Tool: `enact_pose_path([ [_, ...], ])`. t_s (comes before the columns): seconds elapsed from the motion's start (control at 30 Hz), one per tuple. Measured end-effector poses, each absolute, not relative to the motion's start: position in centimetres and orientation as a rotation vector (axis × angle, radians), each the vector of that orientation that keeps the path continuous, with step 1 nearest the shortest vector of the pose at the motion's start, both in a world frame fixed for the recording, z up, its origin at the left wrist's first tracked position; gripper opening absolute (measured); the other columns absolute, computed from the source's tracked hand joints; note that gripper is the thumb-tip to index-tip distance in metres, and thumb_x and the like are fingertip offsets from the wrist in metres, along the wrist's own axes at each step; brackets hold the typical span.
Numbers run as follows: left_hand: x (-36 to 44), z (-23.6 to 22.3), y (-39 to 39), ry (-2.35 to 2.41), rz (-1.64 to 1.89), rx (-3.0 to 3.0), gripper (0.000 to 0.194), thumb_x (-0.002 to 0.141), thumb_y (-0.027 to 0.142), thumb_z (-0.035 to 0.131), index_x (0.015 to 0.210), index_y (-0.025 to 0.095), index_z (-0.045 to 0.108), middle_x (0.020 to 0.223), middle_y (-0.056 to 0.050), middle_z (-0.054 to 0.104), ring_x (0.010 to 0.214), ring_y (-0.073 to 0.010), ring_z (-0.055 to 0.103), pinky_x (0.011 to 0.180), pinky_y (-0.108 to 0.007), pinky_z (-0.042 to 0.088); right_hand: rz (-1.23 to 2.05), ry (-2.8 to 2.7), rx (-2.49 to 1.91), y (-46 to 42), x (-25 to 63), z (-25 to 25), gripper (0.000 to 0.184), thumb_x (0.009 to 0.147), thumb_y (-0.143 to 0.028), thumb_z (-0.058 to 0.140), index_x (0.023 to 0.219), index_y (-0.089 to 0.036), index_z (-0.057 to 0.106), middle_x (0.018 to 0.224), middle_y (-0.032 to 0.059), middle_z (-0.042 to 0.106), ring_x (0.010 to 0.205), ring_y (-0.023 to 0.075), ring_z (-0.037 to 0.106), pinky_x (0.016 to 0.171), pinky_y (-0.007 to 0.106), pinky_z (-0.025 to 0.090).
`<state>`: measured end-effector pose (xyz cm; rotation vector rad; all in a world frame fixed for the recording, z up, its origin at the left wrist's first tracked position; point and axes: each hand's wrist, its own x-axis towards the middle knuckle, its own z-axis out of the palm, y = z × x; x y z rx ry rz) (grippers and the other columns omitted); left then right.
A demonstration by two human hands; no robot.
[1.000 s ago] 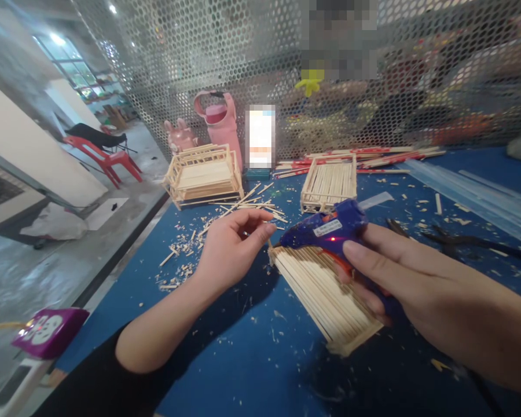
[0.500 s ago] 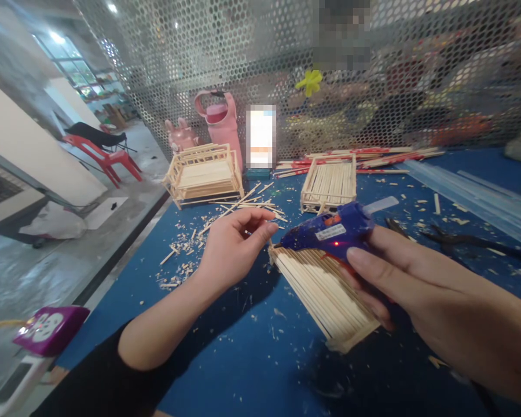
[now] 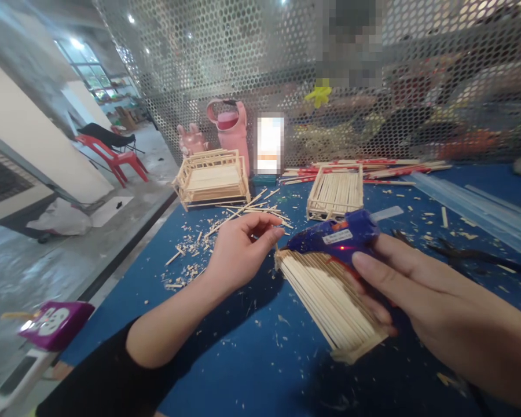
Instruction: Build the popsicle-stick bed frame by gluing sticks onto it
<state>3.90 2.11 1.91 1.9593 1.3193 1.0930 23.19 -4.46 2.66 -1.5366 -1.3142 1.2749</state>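
My right hand grips a blue hot glue gun with a lit red light and a clear glue stick out of its back. Its nozzle tip is at the far left corner of a panel of pale wooden sticks, which slants over the table. At that same corner my left hand is closed in a pinch, thumb against fingers. A short thin wooden stick shows just below the fingertips; its upper end is hidden by them. The right fingers reach down beside the panel's right edge.
Behind stand a small stick-built bench and a stick-built frame. Loose sticks and scraps litter the blue table. Red-wrapped chopsticks, clear glue sticks, black pliers and a pink bottle lie or stand around.
The whole view has shifted slightly, so everything appears a little further right and lower. Both hands, the glue gun and the panel keep nearly the same positions relative to each other.
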Motion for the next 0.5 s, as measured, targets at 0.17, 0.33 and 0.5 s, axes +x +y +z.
enact_pose_path([
  [0.17,3.85,1.76,2.15,1.310,1.092,1.951,0.014,0.078,0.027,0.062,0.086,0.018,0.070,0.068,-0.001,0.065,0.059,-0.0109,0.054,0.054,-0.024,0.042,1.437,-1.270,-1.491,-4.28,22.87,2.85,0.044,0.064,-0.066,0.055,0.084,-0.028,0.047,0.048,-0.0078,0.038,0.040,0.0121,0.034,0.037,0.024,0.031],
  [0.33,3.94,1.80,2.04,1.296,1.104,1.941,0.013,0.078,0.025,0.063,0.085,0.018,0.070,0.068,-0.001,0.066,0.060,-0.0109,0.056,0.056,-0.023,0.044,1.328,-1.345,-1.602,-4.96,23.40,3.31,0.041,0.067,-0.067,0.051,0.074,-0.027,0.048,0.049,-0.0039,0.046,0.042,0.0138,0.039,0.037,0.026,0.034],
  [0.5,3.95,1.87,2.05,1.290,1.110,1.942,0.011,0.077,0.024,0.063,0.084,0.018,0.069,0.068,0.000,0.067,0.059,-0.0107,0.056,0.056,-0.023,0.044,1.353,-1.329,-1.532,-5.14,23.20,3.20,0.043,0.068,-0.068,0.051,0.079,-0.027,0.050,0.052,-0.0038,0.046,0.042,0.0141,0.040,0.039,0.027,0.038],
])
